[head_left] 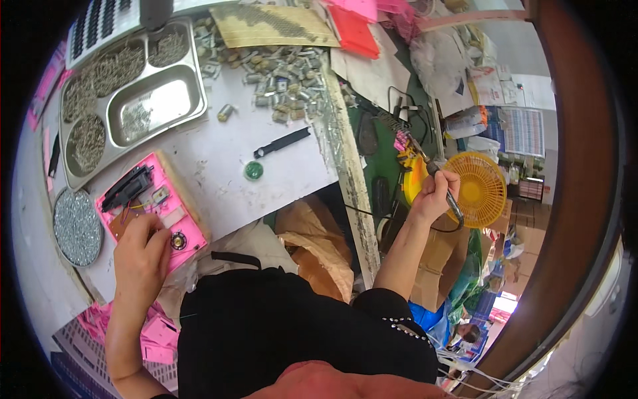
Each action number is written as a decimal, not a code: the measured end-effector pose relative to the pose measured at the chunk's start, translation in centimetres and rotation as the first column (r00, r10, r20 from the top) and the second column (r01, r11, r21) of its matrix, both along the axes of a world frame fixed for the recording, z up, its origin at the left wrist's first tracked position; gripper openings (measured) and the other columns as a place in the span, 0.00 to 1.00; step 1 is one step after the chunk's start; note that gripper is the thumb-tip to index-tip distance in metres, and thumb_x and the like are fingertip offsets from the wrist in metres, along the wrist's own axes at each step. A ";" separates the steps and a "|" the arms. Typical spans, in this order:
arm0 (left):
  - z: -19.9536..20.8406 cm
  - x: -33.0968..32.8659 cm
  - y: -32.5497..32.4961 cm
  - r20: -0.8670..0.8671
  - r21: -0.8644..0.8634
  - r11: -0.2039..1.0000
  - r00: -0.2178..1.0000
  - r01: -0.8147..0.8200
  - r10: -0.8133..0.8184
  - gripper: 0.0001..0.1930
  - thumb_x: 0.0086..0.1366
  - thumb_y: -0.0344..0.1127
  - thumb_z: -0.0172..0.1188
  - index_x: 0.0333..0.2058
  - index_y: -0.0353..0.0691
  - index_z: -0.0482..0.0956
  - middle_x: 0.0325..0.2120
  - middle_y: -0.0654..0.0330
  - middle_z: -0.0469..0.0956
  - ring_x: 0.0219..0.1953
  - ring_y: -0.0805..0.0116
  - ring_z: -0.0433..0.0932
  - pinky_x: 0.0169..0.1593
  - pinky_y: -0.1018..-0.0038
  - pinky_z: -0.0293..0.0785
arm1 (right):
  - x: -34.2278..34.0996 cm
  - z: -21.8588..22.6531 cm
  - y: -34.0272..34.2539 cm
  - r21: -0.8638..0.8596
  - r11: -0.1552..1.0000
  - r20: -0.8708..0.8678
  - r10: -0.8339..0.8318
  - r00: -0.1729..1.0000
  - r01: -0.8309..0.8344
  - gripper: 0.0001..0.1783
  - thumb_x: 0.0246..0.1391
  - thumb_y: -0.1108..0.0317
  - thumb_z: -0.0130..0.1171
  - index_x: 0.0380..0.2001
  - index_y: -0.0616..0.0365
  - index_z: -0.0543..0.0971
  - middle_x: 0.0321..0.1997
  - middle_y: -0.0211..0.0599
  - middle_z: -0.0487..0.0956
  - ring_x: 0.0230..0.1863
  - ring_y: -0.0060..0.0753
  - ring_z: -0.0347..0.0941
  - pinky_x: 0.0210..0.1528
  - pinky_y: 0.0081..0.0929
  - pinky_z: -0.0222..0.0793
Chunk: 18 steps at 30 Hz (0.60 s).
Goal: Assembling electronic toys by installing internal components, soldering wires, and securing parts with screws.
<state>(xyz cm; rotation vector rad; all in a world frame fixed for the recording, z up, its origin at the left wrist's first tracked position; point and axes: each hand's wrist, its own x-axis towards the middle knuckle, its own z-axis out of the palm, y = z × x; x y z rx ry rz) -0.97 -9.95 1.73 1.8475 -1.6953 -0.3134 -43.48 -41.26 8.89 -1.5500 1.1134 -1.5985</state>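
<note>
A pink plastic toy housing (193,247) lies on the white bench at my left. Inside it are a black plastic part (126,189), thin wires, a small brown circuit board (119,225) and a round speaker (178,241). My left hand (141,249) rests over its near left side, fingers curled down beside the board; what they pinch is hidden. Off to the right, my right hand (435,194) grips a soldering iron (432,167) by its dark handle. The iron's tip points up and left, near a metal coil (397,124) beyond the bench edge.
A steel compartment tray (198,86) with many screws stands at far left, by a round dish of silvery bits (78,229). Several small motors (286,86) are heaped at the back. A black strip (282,142) and green solder spool (253,170) lie mid-bench. A yellow basket (495,189) stands right.
</note>
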 end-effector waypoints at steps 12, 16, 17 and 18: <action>-0.2 1.3 3.3 -0.035 -0.092 0.985 0.990 -0.143 0.140 0.22 0.54 0.27 0.69 0.49 0.38 0.78 0.46 0.51 0.78 0.45 0.48 0.80 0.47 0.60 0.79 | 1.1 -5.9 -2.9 0.448 0.889 -0.095 -0.051 0.994 0.088 0.16 0.63 0.62 0.66 0.50 0.55 0.76 0.32 0.28 0.76 0.29 0.16 0.69 0.24 0.15 0.60; -1.4 1.3 4.7 -0.031 -0.116 0.975 0.982 -0.190 0.187 0.23 0.53 0.28 0.70 0.49 0.40 0.79 0.44 0.53 0.78 0.41 0.51 0.79 0.42 0.60 0.76 | 2.3 -7.5 0.7 0.638 0.730 0.363 -0.005 0.932 -0.245 0.23 0.68 0.59 0.58 0.61 0.57 0.71 0.33 0.28 0.73 0.25 0.18 0.63 0.19 0.14 0.56; -1.4 1.1 4.5 -0.019 -0.127 0.978 0.986 -0.167 0.166 0.23 0.52 0.29 0.70 0.49 0.40 0.79 0.43 0.54 0.78 0.40 0.52 0.78 0.41 0.60 0.76 | 3.2 -7.4 1.9 0.618 0.724 0.419 0.027 0.907 -0.307 0.23 0.70 0.59 0.57 0.62 0.58 0.70 0.34 0.27 0.72 0.24 0.17 0.61 0.19 0.14 0.56; -1.4 1.0 4.4 -0.004 -0.137 0.980 0.990 -0.143 0.143 0.23 0.52 0.29 0.71 0.49 0.41 0.79 0.43 0.54 0.78 0.39 0.53 0.78 0.40 0.60 0.75 | 3.9 -7.4 2.5 0.615 0.704 0.444 0.063 0.894 -0.356 0.23 0.70 0.60 0.55 0.63 0.58 0.69 0.33 0.27 0.72 0.24 0.18 0.61 0.19 0.14 0.56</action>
